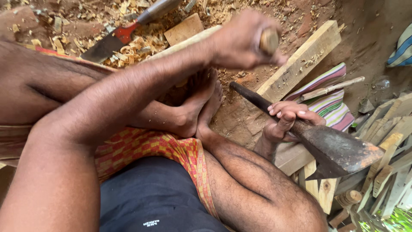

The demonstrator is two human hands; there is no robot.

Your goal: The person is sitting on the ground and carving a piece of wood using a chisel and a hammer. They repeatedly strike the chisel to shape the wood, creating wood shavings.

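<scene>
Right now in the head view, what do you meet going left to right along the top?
Chisel lying in wood shavings → small flat wood block → left hand gripping a round wooden stick → long plank → blue striped cloth.

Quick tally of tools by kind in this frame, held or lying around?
Adze-like bladed tool, in right hand: 1
Round wooden stick, in left hand: 1
Red-collared chisel on shavings: 1
Slim wooden-handled tool on striped cloth: 1
Total: 4

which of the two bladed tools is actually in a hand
The rusty axe, gripped by the right hand. The red-collared chisel lies untouched on wood shavings.
</scene>
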